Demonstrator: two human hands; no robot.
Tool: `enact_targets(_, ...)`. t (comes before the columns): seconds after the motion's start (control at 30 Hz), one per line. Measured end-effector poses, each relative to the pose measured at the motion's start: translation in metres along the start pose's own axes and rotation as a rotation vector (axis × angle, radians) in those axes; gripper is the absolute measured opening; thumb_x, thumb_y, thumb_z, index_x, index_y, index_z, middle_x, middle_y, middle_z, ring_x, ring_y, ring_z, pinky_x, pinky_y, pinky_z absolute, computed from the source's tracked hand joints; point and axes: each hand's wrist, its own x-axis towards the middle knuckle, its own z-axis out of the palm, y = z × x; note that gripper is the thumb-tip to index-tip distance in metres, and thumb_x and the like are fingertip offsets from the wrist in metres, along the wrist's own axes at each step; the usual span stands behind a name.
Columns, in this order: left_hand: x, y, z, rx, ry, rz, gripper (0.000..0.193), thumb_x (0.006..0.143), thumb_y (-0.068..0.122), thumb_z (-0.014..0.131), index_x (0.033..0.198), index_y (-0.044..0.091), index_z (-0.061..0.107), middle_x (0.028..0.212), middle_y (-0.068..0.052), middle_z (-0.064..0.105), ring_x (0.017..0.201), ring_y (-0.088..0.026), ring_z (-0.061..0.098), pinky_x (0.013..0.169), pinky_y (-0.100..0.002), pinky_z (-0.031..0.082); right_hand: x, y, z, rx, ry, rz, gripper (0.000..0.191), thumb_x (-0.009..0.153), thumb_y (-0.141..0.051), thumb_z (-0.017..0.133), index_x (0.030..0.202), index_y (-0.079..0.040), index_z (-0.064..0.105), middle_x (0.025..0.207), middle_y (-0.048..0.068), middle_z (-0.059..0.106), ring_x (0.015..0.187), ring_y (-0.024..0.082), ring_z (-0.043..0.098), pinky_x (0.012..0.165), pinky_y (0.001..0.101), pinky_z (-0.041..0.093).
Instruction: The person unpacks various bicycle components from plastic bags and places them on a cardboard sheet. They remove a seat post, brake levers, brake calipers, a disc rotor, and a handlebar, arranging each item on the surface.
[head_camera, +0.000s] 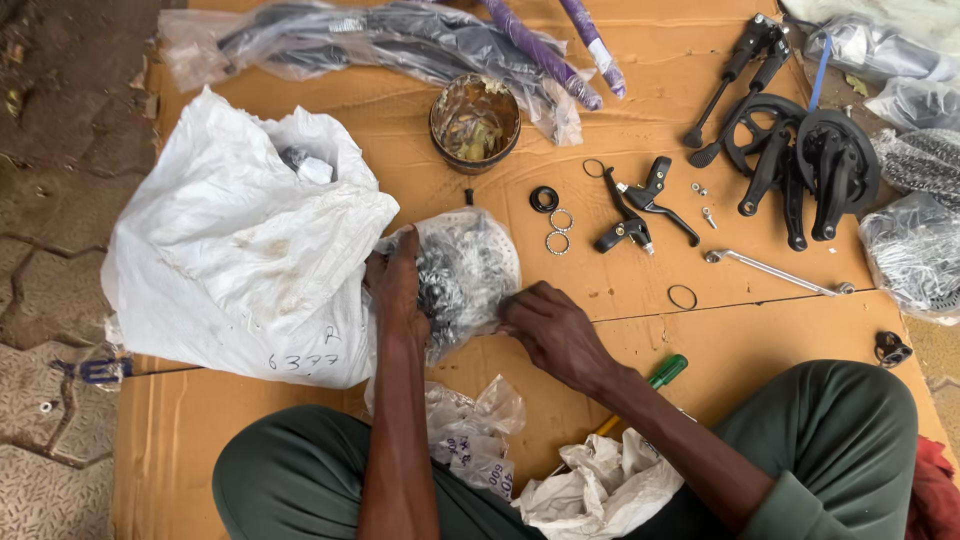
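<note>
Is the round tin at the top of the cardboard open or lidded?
Open. The round tin has no lid on it, and its crumpled shiny contents show from above.

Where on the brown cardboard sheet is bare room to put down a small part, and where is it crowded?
Bare cardboard lies between the round rusty tin and the black crank arms. Another patch lies right of the right hand, below the silver rod. It is crowded around the clear plastic bag of metal parts, which both hands grip; the left hand meets the white woven sack.

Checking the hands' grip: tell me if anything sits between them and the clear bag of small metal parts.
Nothing visible does. The left hand and right hand both touch the clear bag directly; only its plastic separates the fingers from the parts inside.
</note>
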Motion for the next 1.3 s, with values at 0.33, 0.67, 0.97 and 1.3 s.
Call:
enact_targets(0.33, 0.003, -0.011, 0.003, -0.125, -0.222, 0.099, 0.027, 0.088, 0.025, 0.080, 0.101, 0.003, 0.073, 0.090, 0.000, 0.070, 0.081, -0.011, 0.061, 0.077, -0.031, 0.051, 0.022, 0.015, -0.022, 0.209, 0.339, 0.290, 0.013, 0.093, -0.005, 0.074, 0.107, -0.006, 0.074, 0.103, 0.008, 0.073, 0.093, 0.022, 0.071, 0.077, 0.0356, 0.057)
enact_targets(0.67, 0.001, -0.008, 0.006, 0.121, -0.181, 0.184, 0.036, 0.098, 0.033, 0.076, 0.095, -0.002, 0.075, 0.083, -0.001, 0.063, 0.074, -0.011, 0.049, 0.070, -0.032, 0.044, 0.074, 0.005, -0.012, -0.116, 0.279, 0.205, 0.017, 0.079, -0.014, 0.083, 0.092, -0.005, 0.076, 0.097, 0.008, 0.072, 0.095, 0.032, 0.059, 0.079, 0.0433, 0.043)
enact_targets(0.97, -0.028, 0.029, -0.001, 0.885, -0.507, 0.812, 0.044, 0.081, 0.015, 0.078, 0.124, 0.009, 0.071, 0.134, -0.021, 0.060, 0.121, -0.038, 0.055, 0.095, -0.047, 0.046, 0.061, 0.036, 0.011, 0.480, 0.308, 0.440, 0.008, 0.089, -0.003, 0.074, 0.095, -0.004, 0.069, 0.094, 0.005, 0.070, 0.090, 0.020, 0.064, 0.081, 0.0335, 0.052)
enact_targets(1.3, -0.032, 0.033, 0.010, 0.998, -0.315, 0.900, 0.009, 0.087, 0.016, 0.077, 0.093, 0.010, 0.080, 0.117, -0.011, 0.071, 0.102, -0.034, 0.068, 0.083, -0.045, 0.051, 0.057, 0.016, 0.003, 0.032, 0.408, 0.224, 0.022, 0.088, 0.003, 0.072, 0.107, -0.006, 0.068, 0.111, 0.007, 0.068, 0.102, 0.027, 0.057, 0.090, 0.0426, 0.044)
